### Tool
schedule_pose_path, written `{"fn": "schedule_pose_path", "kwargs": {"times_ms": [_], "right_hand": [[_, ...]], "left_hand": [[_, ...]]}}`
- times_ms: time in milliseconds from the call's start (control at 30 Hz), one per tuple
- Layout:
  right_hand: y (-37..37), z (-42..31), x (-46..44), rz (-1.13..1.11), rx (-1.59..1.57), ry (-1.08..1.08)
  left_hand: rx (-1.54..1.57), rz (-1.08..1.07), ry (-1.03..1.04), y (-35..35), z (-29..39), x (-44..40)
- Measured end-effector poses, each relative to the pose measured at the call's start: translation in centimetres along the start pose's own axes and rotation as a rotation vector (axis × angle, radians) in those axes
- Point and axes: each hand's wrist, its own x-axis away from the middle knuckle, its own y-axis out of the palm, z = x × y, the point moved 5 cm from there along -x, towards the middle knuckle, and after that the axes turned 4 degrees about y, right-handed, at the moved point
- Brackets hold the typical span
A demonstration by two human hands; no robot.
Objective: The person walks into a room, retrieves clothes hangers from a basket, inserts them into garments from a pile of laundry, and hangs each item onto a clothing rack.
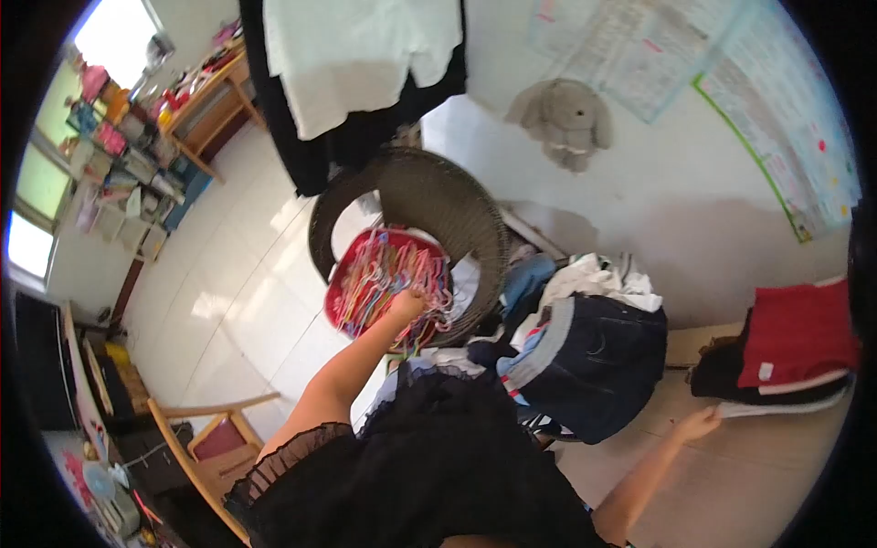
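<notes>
My left hand (pixel 408 304) is closed at the edge of a pile of colourful clothes hangers (pixel 379 279), its fingers curled on a pink hanger. The hangers lie heaped in a red basket (pixel 334 290), which stands in a round dark wicker chair (pixel 461 187). Out to the right, my right hand (pixel 699 422) pinches the edge of a light grey garment (pixel 776 408). That garment lies lowest in a stack of folded clothes, below a black piece (pixel 717 373) and a red garment (pixel 795 333) on top.
Dark blue jeans (pixel 607 361) and white clothes (pixel 598 281) are heaped beside the wicker chair. A white shirt (pixel 356 59) hangs above it over black clothing. A wooden chair (pixel 196 466) stands at lower left. A grey plush rabbit (pixel 568 119) hangs on the wall.
</notes>
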Motion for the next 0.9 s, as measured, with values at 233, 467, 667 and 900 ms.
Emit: {"fn": "schedule_pose_path", "kwargs": {"times_ms": [233,467,667,900], "right_hand": [[-0.1,1.7,26.5,-0.274,-0.18,0.801],[3.8,-9.1,33.1,-0.687,-0.185,0.913],[7.0,-18.8,35.6,-1.027,-0.217,0.642],[6.2,-23.4,37.7,-1.176,-0.16,0.455]], "left_hand": [[0.015,0.402,-0.377,-8.7,-17.4,-2.2],[-0.389,0.242,-0.156,-13.5,-12.9,-2.3],[-0.406,0.078,-0.07,-11.2,-15.0,-7.2],[-0.283,0.536,-0.089,-15.7,-13.7,-5.6]]}}
